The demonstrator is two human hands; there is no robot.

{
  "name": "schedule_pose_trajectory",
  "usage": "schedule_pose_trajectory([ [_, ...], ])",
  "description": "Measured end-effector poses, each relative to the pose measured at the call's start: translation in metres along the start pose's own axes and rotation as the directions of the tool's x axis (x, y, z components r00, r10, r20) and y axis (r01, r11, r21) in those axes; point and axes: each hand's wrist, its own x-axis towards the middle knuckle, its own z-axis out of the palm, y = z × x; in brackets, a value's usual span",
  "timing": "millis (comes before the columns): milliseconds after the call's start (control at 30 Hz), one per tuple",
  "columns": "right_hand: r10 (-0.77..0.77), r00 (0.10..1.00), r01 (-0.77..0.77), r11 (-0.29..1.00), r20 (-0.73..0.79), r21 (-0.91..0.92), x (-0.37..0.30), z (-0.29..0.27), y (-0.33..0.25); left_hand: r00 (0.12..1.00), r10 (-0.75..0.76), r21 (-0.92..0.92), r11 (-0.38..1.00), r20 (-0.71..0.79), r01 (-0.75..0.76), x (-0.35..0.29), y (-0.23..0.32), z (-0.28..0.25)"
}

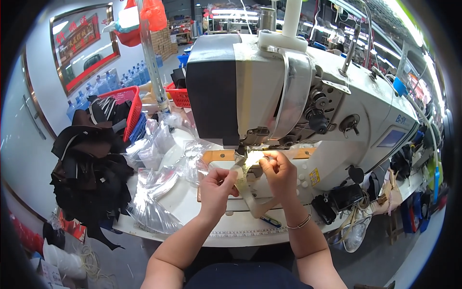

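Note:
Under the head of a white and dark sewing machine point(260, 96), a pale cream strip of material point(249, 192) lies close to the needle area, brightly lit by the machine lamp. My left hand point(216, 189) pinches the strip's left edge with thumb and forefinger. On the other side, my right hand point(280, 174) has its fingers closed by the glaring upper part of the strip. The glare hides exactly where those fingertips grip. A loose end of the strip curls toward me and passes near my right wrist, which wears a bracelet point(300, 222).
Clear plastic bags point(156, 192) and a heap of black and brown pieces point(91, 168) crowd the left. A red basket point(134, 108) stands behind. A slim dark tool point(270, 221) lies near the ruled table edge point(240, 234). Black boxes and cords point(346, 196) sit right.

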Motion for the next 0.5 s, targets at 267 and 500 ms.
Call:
schedule_pose_trajectory([
  [267,-0.075,0.984,0.087,0.994,0.162,-0.067,0.014,-0.008,-0.007,0.955,-0.210,-0.202,0.946,0.210,0.252,-0.024,-0.008,0.000],
  [500,-0.172,0.964,0.199,0.973,0.204,-0.118,0.008,-0.012,-0.017,0.982,-0.145,-0.308,0.935,0.125,0.177,0.000,0.002,-0.021],
])
